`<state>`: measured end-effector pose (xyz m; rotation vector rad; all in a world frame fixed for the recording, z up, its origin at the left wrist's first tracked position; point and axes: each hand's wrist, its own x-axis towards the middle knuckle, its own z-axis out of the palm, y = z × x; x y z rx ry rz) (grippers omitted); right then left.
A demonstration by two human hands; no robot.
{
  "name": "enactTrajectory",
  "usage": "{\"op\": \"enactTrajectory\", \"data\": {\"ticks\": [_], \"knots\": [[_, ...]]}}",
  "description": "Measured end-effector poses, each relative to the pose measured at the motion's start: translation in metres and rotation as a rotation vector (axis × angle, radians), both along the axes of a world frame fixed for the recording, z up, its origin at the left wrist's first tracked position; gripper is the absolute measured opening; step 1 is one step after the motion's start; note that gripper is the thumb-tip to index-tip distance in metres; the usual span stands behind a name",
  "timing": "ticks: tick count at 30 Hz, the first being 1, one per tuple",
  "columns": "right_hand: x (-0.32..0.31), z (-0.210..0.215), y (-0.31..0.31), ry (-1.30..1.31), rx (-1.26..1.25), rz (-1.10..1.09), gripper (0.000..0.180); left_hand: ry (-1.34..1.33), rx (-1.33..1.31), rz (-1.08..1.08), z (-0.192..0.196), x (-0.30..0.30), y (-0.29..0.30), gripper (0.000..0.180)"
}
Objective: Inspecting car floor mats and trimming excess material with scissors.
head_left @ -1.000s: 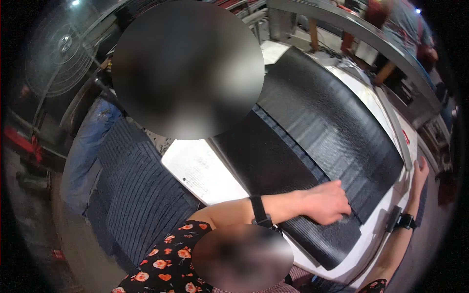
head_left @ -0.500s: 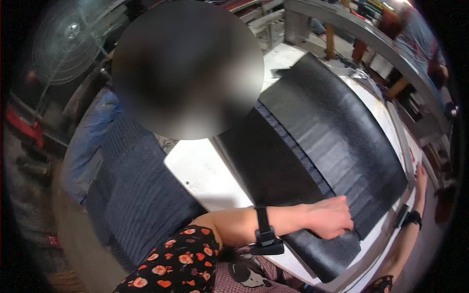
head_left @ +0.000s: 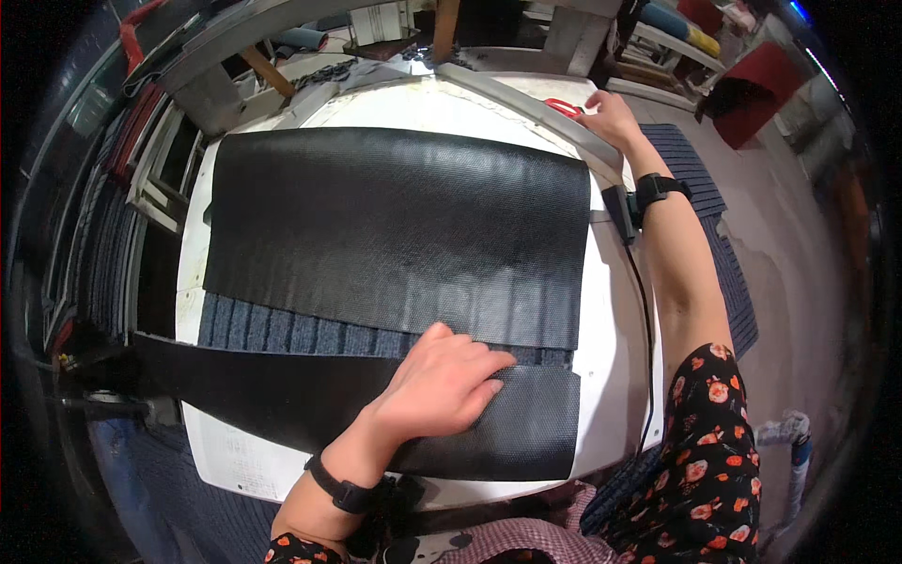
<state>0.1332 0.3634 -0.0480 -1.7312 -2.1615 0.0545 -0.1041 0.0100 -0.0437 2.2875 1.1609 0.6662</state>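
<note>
- A cluttered workshop spreads around, with its pale floor (head_left: 799, 263) showing on the right.
- A white table (head_left: 404, 103) fills the middle, and a grey metal bar (head_left: 526, 111) runs aslant along its far right side.
- On the table lies a black-backed mat (head_left: 404, 226), its long axis running left to right, folded so that two flaps face each other; a strip of blue ribbed pile (head_left: 282, 329) shows between them.
- The left hand (head_left: 440, 381) is the nearer to the mat: it rests over the near flap toward its right end, fingers loosely curled at the strip. Whether they pinch an edge cannot be told.
- The right hand (head_left: 613, 120) reaches past the mat's far right corner, fingers bent, at the bar's outer side.
- Red handles (head_left: 564, 107), perhaps of scissors, lie at its fingertips; whether it grips them cannot be told.
</note>
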Motion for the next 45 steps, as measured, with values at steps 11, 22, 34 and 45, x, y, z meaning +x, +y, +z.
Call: {"op": "enactTrajectory", "data": {"ticks": [11, 22, 34, 45], "knots": [[-0.050, 0.030, -0.013, 0.006, -0.219, -0.051, 0.044, -0.039, 0.082, 0.018, -0.013, -0.018, 0.002, 0.019], [0.076, 0.031, -0.268, 1.764, -0.725, 0.407, 0.047, -0.227, -0.178, 0.014, -0.009, -0.008, -0.009, 0.031], [0.063, 0.035, -0.433, 1.145, -1.142, 0.150, 0.037, -0.321, -0.482, -0.138, 0.000, 0.001, -0.002, 0.024], [0.058, 0.015, -0.420, 1.030, -1.238, 0.204, 0.028, -0.333, -0.566, -0.128, -0.002, -0.001, -0.005, 0.026]]}}
